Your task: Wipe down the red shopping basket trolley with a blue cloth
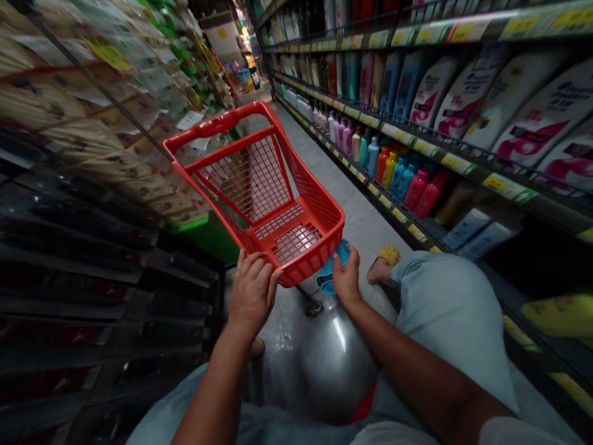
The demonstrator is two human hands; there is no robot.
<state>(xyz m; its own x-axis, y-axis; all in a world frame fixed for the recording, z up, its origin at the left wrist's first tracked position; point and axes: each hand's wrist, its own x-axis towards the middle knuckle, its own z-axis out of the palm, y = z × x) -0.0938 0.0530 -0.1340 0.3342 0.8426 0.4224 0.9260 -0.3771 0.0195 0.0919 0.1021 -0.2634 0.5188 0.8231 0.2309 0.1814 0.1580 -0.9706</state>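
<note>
A red plastic shopping cart (296,266) stands in front of me, with its handle at the far end and its mesh basket towards me. My left hand (254,287) is closed over the near left corner of the basket rim, fingers curled onto the edge. Beside the near right corner, my right hand (346,272) pinches a bright blue, thin, curved item (327,277) with a dark part. Its exact kind is unclear, and my fingers cover some of it. The blue item hangs just outside the basket.
Shelves of shampoo bottles (433,93) line the right side, with small coloured bottles (389,167) lower down. Stacked packs (83,93) and a green bin (204,238) stand left. Grey floor (319,154) runs along the aisle. My knees flank the cart's near end.
</note>
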